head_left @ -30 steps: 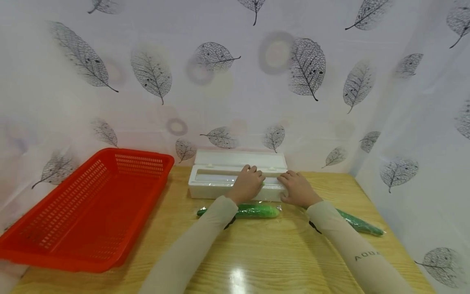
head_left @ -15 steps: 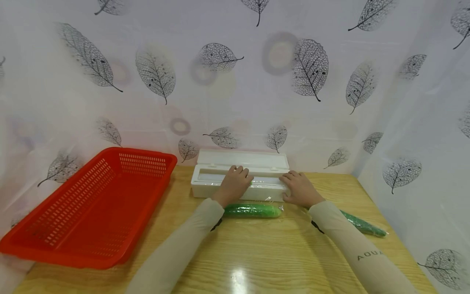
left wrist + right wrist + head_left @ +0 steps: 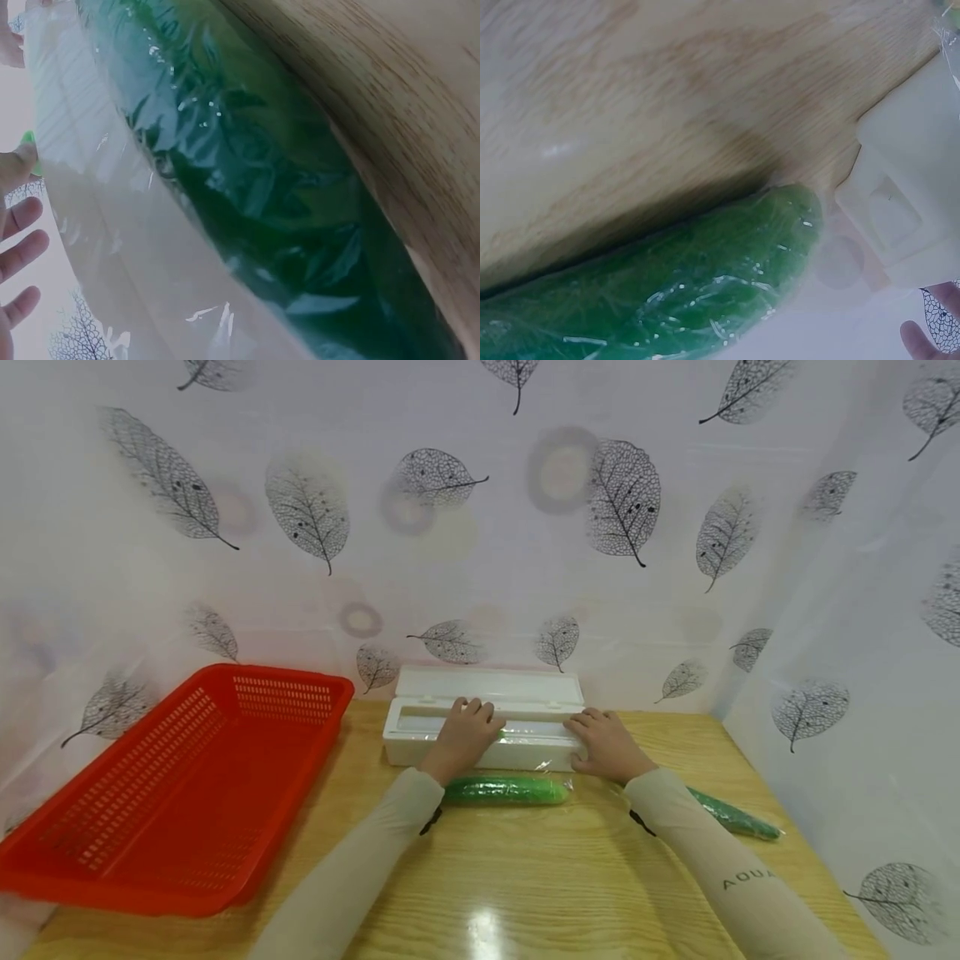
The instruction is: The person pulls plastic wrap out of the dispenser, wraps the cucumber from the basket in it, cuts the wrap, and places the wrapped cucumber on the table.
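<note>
A white cling film dispenser box (image 3: 420, 753) stands at the back of the table, its lid (image 3: 487, 683) raised. My left hand (image 3: 465, 739) is on the middle of the box, holding a small green slider (image 3: 32, 141) with the thumb against it in the left wrist view. At the right end, my right hand (image 3: 606, 747) grips the box, fingers over the top and thumb at the front. A film-covered cucumber (image 3: 513, 790) lies in front of the box, its left end behind my left arm. Clear film (image 3: 127, 217) stretches between cucumber and box.
A second wrapped cucumber (image 3: 735, 817) lies on the right, partly behind my right sleeve. The large red plastic basket (image 3: 341, 693) stands at the left of the wooden table (image 3: 540, 877). A leaf-patterned curtain (image 3: 487, 568) hangs close behind the box.
My left hand has slid leftward along the box with the green slider, uncovering more of the dispenser's right half. The right hand stays on the right end.
</note>
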The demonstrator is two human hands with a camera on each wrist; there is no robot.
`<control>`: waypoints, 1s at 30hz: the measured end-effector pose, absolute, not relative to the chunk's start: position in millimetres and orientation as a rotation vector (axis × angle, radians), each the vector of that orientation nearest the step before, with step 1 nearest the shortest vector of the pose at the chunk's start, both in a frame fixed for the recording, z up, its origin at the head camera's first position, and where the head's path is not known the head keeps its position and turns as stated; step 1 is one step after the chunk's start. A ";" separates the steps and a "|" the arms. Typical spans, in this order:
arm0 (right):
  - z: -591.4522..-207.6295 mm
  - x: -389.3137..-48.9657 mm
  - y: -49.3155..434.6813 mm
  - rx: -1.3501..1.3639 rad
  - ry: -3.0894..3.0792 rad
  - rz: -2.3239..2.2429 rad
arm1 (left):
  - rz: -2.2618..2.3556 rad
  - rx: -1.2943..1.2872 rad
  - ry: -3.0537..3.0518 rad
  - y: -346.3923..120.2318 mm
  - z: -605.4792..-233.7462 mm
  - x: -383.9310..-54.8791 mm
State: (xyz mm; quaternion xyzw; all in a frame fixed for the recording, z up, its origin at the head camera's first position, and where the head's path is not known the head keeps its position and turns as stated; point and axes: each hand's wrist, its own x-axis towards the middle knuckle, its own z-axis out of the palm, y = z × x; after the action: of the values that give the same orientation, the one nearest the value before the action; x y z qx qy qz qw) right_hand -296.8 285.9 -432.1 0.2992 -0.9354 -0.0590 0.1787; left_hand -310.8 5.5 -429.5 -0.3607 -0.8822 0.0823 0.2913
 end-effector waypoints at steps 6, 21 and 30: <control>-430.0 -294.4 285.9 0.842 -2.653 -0.158 | 0.183 -0.948 -2.389 4.9 -430.3 -310.6; -433.4 -295.9 286.3 0.848 -2.648 -0.144 | 0.107 -0.898 -2.447 0.6 -435.8 -311.0; -432.0 -295.0 286.9 0.851 -2.641 -0.141 | 0.116 -0.865 -2.418 -3.2 -435.4 -309.9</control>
State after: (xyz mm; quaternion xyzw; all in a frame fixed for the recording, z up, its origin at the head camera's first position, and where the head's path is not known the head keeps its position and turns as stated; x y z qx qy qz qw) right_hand -295.0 286.9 -432.0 0.3013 -0.9349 -0.0498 0.1807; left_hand -309.9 -3.2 -435.4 -0.3228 -0.9026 0.0431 0.2817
